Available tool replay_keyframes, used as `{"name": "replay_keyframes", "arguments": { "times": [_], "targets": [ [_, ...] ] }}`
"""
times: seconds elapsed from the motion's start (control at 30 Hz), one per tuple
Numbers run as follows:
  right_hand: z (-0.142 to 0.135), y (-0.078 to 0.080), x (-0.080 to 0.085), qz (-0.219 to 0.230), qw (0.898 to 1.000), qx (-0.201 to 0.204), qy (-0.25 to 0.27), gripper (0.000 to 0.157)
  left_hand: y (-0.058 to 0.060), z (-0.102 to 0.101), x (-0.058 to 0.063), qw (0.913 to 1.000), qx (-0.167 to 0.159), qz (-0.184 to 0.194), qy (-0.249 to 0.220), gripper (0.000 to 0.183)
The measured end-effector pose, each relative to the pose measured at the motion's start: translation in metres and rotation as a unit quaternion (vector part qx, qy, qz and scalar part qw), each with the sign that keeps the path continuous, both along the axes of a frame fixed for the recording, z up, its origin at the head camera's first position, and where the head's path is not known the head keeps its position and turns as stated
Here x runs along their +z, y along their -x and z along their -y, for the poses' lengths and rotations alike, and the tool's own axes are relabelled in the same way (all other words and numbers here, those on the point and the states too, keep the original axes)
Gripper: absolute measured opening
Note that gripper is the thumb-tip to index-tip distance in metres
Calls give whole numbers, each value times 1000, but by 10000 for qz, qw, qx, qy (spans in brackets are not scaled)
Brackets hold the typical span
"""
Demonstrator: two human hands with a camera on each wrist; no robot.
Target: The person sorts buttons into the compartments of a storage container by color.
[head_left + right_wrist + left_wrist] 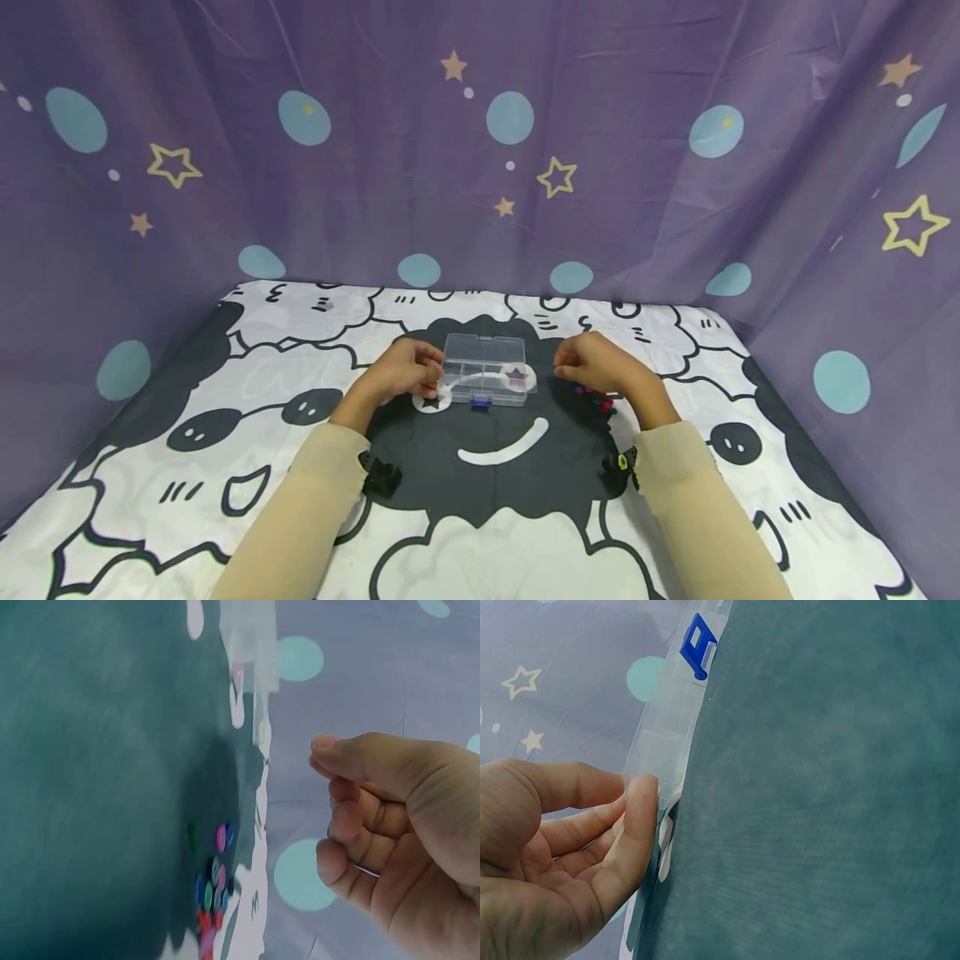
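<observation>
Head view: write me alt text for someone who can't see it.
A person's left hand is at the left edge of an open, clear plastic compartment box with a blue latch; the right hand hovers to its right, near small coloured pieces. Beneath is a cloth printed with fluffy cartoon faces; behind hangs a purple starry curtain.

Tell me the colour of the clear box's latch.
Blue; the latch shows best in the left wrist view.

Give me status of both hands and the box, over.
Left hand holds clear box at left. Right hand hovers, curled, no piece visible. Box open; coloured pieces to its right. Nothing seen blocking.
</observation>
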State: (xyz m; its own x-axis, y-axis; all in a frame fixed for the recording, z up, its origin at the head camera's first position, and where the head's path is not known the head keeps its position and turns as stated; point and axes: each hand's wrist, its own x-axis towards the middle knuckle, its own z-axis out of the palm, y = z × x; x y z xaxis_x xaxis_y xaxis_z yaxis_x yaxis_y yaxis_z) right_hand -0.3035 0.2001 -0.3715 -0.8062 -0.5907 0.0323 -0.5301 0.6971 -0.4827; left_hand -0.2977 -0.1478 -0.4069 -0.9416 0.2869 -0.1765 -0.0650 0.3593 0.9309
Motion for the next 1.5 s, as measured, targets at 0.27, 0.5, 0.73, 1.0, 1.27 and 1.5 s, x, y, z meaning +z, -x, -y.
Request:
{"name": "replay_keyframes", "arguments": {
  "times": [0.27,0.5,0.73,1.0,1.27,1.5],
  "targets": [
    [-18,2,-5,52,9998,7,-195,4,0,0,0,10000,31,-11,-4,34],
    [-32,5,-11,164,9993,-124,-313,4,1,-1,1,10000,42,13,2,34],
    [-43,10,-17,-229,9978,260,-568,9,1,0,2,10000,14,39,-36,33],
    [-48,11,-18,-73,9968,333,-722,11,2,0,0,9999,19,72,-134,32],
    [-43,13,-15,73,9949,422,-913,11,0,0,-1,10000,61,38,-28,33],
    [-42,14,-12,17,9929,722,-945,12,-1,0,-1,10000,36,-4,3,34]
  ]
}}
